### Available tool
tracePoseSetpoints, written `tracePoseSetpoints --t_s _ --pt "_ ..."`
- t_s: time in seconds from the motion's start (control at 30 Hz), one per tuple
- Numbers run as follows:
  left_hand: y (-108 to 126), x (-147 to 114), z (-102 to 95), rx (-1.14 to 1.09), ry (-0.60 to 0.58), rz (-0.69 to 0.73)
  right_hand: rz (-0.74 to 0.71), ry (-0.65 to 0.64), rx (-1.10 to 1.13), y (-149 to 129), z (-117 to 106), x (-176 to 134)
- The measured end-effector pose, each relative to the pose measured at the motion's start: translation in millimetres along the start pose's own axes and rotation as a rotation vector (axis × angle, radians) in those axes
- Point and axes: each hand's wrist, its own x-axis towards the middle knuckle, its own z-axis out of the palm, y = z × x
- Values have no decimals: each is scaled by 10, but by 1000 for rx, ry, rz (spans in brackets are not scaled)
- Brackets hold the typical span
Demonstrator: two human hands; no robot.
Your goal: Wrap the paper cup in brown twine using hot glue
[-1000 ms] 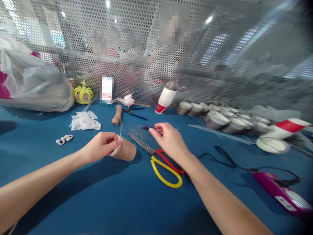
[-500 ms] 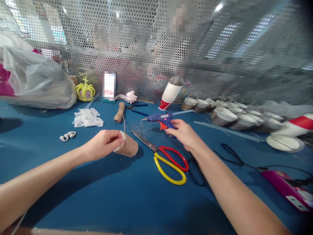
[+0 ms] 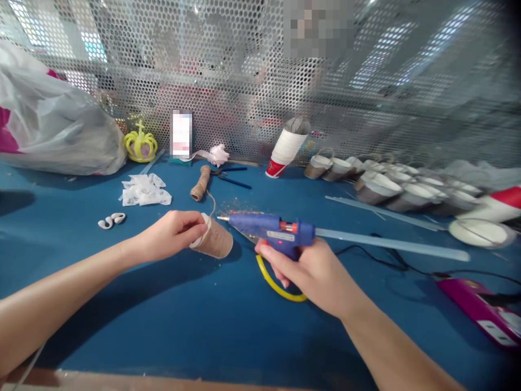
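My left hand (image 3: 179,232) grips the white rim of a paper cup (image 3: 215,239) wrapped in brown twine, tilted on its side just above the table. A strand of twine runs from the cup to a twine bundle (image 3: 201,183) behind it. In my right hand (image 3: 309,266) is a blue hot glue gun (image 3: 271,228) with a long clear glue stick in its back. Its metal nozzle points left, close to the twine at the cup's rim. Scissors (image 3: 280,290) lie beneath the gun, mostly hidden, with part of the yellow handle showing.
Blue pliers (image 3: 234,176) and a stack of paper cups (image 3: 287,146) stand farther back. Several small wrapped cups (image 3: 378,190) fill the right side. A purple power strip (image 3: 476,309) sits at right, crumpled white material (image 3: 145,190) at left. A metal mesh panel rises behind.
My right hand has brought the glue gun nearer and lower, over the scissors, its nozzle now by the cup's rim. My left hand still holds the cup in nearly the same place.
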Motion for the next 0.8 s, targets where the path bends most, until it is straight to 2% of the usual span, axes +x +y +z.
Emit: tracePoseSetpoints --t_s 0.2,0.37,0.8 --pt "-53 18 28 -71 26 -12 -170 99 -242 14 96 -44" --pt "-43 26 57 -37 58 8 -251 108 -393 62 119 -20" --pt "-19 26 66 -14 64 11 -309 111 -385 82 165 -52"
